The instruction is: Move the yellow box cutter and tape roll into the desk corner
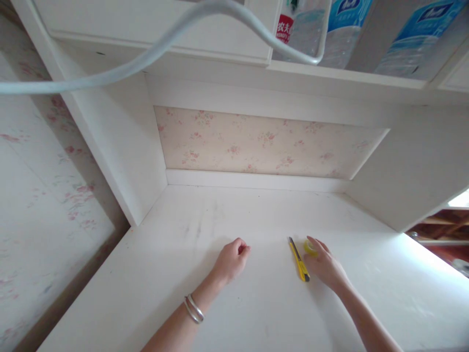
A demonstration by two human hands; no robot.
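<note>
My left hand [233, 259] is curled above the white desktop [256, 313], thumb and forefinger drawn together around a small dark gap. Whether something tiny sits in that pinch is hidden. To the right, my right hand [325, 264] has its fingers around a yellowish roll of clear tape [310, 247], which is partly covered by them. A yellow utility knife [299, 260] lies on the desktop just left of that roll, its dark tip pointing away from me. Two silver bracelets [194, 309] circle my left wrist.
A white cable [164, 44] crosses the upper view, close to the camera. Overhead, a shelf [344, 73] holds plastic bottles [340, 34]. White side panels [110, 132] and a floral-papered back wall [252, 142] bound the desk. Reddish-brown items [439, 227] show at far right.
</note>
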